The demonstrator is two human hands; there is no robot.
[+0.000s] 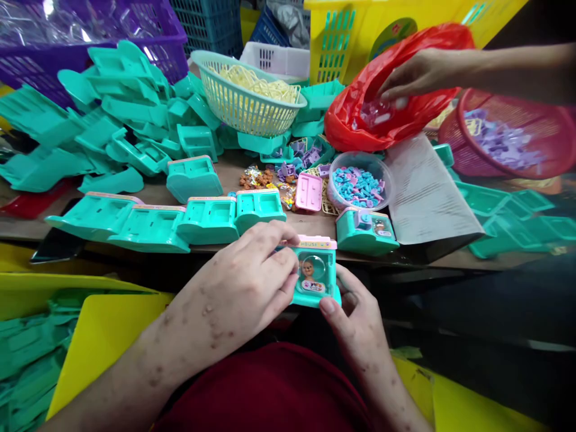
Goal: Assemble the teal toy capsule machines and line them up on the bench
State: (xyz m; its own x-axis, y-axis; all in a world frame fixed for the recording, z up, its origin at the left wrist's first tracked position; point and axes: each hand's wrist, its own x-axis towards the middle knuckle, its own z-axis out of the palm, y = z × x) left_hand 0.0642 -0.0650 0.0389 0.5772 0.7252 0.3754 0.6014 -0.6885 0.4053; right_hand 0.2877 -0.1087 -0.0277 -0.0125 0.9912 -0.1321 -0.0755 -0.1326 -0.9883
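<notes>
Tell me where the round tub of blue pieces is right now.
In the head view, the round tub of blue pieces stands on the table right of centre, beside the pink panel and below the red bag.

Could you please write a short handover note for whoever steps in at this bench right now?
Left hand: gripping the teal toy house from the left, fingers on its front.
Right hand: supporting it from below, thumb on the bottom edge.
Done: one finished house stands on the table edge.
Left: a row of empty teal shells plus a pile behind.
Small blue parts sit in the clear tub. A co-worker's hand is in the red bag.
</notes>
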